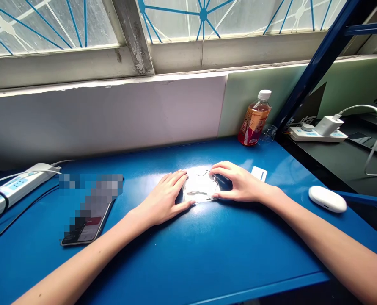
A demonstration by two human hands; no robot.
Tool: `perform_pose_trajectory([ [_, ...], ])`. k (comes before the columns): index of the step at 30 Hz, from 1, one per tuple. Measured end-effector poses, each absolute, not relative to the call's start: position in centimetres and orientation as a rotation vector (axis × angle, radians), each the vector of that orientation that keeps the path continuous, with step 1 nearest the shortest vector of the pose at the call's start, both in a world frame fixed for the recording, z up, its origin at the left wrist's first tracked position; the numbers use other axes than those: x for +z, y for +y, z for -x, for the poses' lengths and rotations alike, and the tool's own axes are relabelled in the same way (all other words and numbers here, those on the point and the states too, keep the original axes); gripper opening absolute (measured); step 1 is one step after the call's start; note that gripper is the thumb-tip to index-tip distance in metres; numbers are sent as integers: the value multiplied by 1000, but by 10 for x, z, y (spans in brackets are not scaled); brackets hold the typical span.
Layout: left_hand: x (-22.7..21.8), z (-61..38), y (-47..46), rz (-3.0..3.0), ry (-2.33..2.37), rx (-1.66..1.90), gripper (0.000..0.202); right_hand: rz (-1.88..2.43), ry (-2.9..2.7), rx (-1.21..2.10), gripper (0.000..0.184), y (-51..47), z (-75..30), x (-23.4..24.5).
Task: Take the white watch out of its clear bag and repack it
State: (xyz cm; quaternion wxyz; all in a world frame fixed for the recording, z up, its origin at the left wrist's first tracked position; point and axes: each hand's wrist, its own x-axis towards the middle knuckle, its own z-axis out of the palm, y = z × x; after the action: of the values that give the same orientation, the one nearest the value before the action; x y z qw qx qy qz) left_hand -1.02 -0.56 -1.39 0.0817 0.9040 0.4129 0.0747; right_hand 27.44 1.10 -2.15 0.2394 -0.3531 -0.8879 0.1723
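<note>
On the blue desk (175, 262) lies a small flat white piece (199, 183), washed out by glare, with a few dark marks and a clear-looking lower edge. I cannot make out its kind. My left hand (166, 197) rests at its left side, fingers stretched out and thumb spread toward the lower edge. At its right side, my right hand (239, 182) is curled, with fingertips and thumb on the piece. A white card-like object (259, 173) lies just behind my right wrist, partly hidden.
A phone (94, 212) and a power strip (20, 186) with cables lie left. A drink bottle (254, 118) stands at the back wall beside a clear cup (268, 133). A white rounded case (327, 199) sits right, below another power strip (317, 134) and a blue frame post (315, 67).
</note>
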Motion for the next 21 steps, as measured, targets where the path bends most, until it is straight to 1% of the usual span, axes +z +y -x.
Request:
perform_pose_trajectory([
  [6,-22,14,-6,-2636,1258,263,74,965,-2423,491,53,11,-273,-22],
  [21,-26,15,-6,-2635,1230,302,75,975,-2420,484,55,8,-270,-23],
])
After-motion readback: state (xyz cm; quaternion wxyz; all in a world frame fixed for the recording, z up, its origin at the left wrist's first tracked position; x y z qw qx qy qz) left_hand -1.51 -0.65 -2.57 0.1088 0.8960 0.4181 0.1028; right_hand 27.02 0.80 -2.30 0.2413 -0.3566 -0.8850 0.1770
